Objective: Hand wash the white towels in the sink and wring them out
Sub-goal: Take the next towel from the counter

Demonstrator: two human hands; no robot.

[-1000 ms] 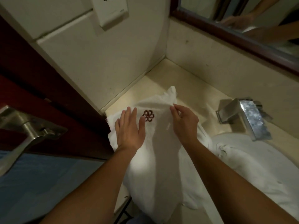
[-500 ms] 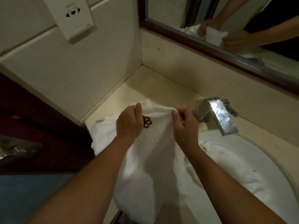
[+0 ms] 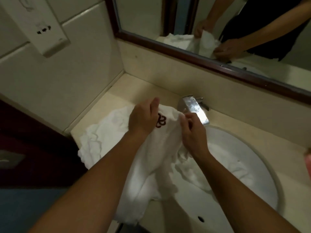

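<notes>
A white towel with a dark red flower emblem hangs lifted between my hands, its lower end draping over the counter's front edge. My left hand grips its top edge beside the emblem. My right hand pinches the same edge further right, close to the tap. A second white towel lies crumpled in the round white sink. More white towel is bunched on the counter to the left.
A square chrome tap juts over the sink's back rim. The beige counter meets tiled walls at the left corner. A framed mirror runs above. A wall socket sits upper left. Something pink shows at the right edge.
My left hand went from lying flat on the towel to gripping its edge. Both hands lifted the towel's top off the counter and carried it right, toward the tap and sink.
</notes>
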